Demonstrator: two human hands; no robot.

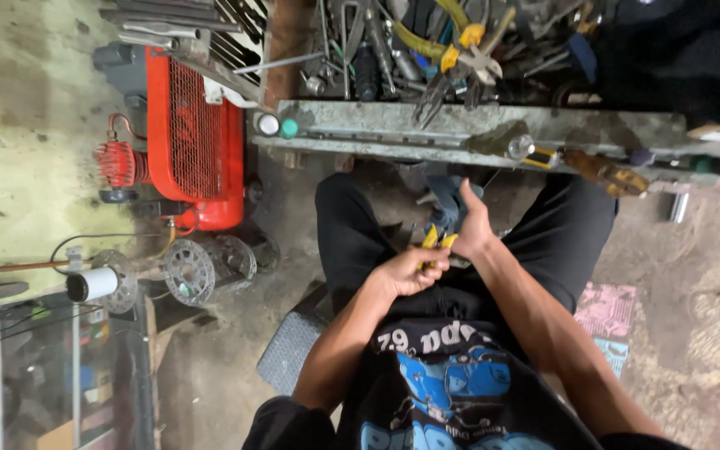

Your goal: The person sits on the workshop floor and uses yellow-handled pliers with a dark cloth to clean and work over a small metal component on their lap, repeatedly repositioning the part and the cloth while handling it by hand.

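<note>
Over my lap, left hand [410,271] is closed around yellow-handled pliers [437,242]; right hand [470,225] grips a small grey part [447,204], fingers curled. I'd keep wrists braced on thighs, squeeze slowly, jaws square. Bench edge [460,133] sits just ahead.

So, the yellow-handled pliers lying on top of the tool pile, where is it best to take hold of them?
Grip the yellow-handled pliers by the two yellow sleeves, coming from above. The handles lie uppermost on the tool pile, while the metal jaws point down toward the bench edge among other tools.
</note>
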